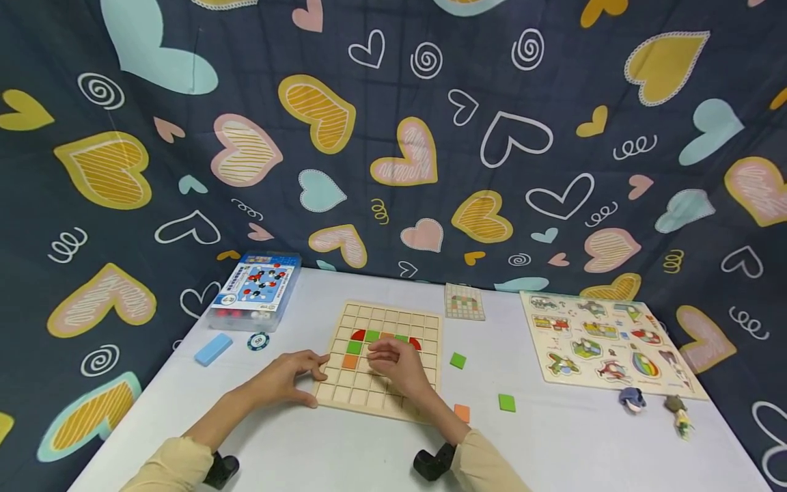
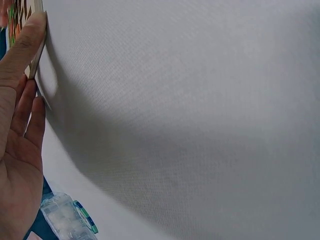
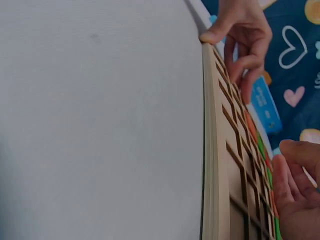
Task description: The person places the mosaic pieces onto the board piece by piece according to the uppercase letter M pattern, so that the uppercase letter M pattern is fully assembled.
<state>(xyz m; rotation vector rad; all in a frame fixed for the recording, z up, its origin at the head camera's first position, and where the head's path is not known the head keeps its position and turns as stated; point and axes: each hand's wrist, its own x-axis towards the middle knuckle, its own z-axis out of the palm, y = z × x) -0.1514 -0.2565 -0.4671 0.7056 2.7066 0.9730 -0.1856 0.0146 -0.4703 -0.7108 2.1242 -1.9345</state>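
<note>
A wooden grid board point(image 1: 363, 404) lies on the table, its raised strips dividing it into square cells. Red, green and orange tiles form an arch in it, with a green tile point(image 1: 354, 347) above an orange tile point(image 1: 349, 361) on its left side. My left hand point(image 1: 285, 376) holds the board by its near left corner, the thumb point(image 2: 35, 22) at the near edge and the other fingers along the left side. Over the middle of the grid hovers my right hand point(image 1: 399, 362), fingers loosely bent beside the arch; no tile shows between thumb and fingertips point(image 3: 282, 182).
Right of the board lie loose green tiles point(image 1: 458, 360) and an orange tile point(image 1: 462, 413). A pattern card point(image 1: 464, 302) sits behind. Far right are a picture puzzle point(image 1: 535, 335) and small figurines point(image 1: 632, 400). Leftward are a plastic box point(image 1: 255, 290), a blue block point(image 1: 213, 349) and a chip point(image 1: 258, 342).
</note>
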